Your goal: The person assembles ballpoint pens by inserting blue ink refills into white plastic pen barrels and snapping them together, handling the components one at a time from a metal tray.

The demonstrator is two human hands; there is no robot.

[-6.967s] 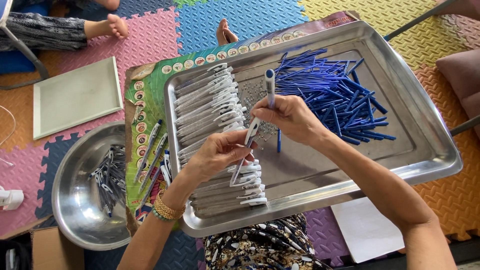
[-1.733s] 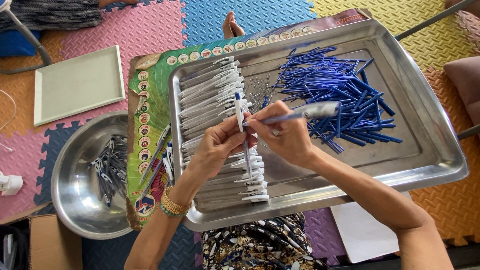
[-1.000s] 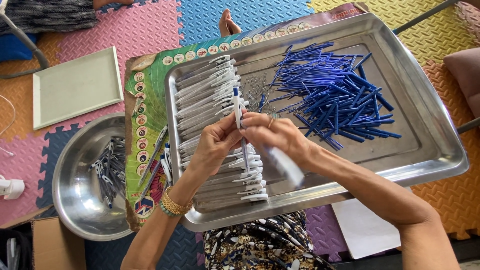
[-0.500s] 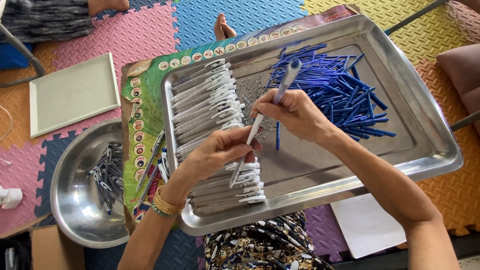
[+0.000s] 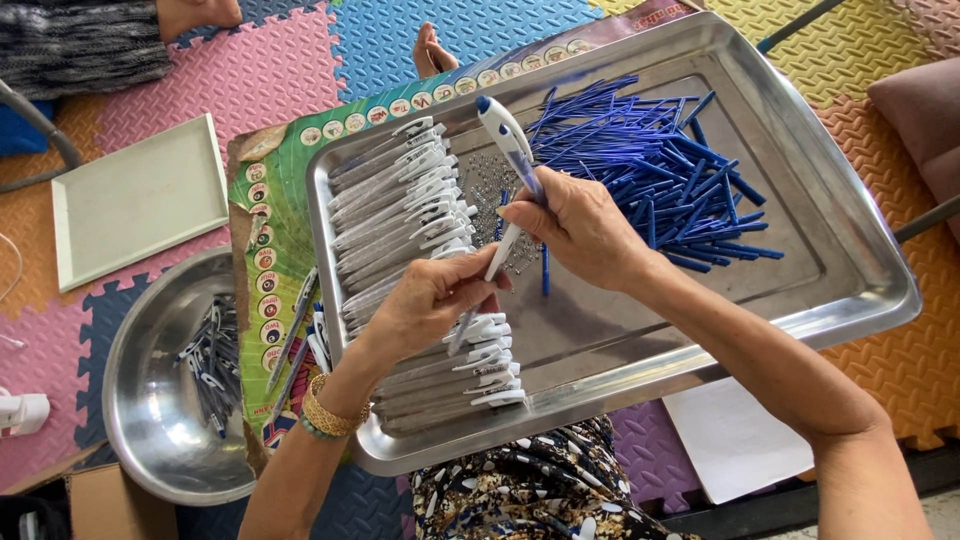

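Floor: I sit on interlocking foam mats [image 5: 280, 70] in pink, blue, yellow, orange.
Cushion: brown one [image 5: 925, 110] at my right.
Light: even daylight.

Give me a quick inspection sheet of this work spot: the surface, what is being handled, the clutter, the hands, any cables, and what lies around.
Surface: large steel tray resting on a printed green sheet over coloured foam floor mats.
Job's things: white pen held by both hands; row of white pen barrels at the tray's left; pile of blue refills at its upper right.
Clutter: round steel bowl with dark pen parts; flat white tray; white paper.
Grippers: left hand pinches the pen's lower end; right hand grips its middle.
Cables: thin white cord at the left edge.
Surroundings: another person's bare foot beyond the tray.
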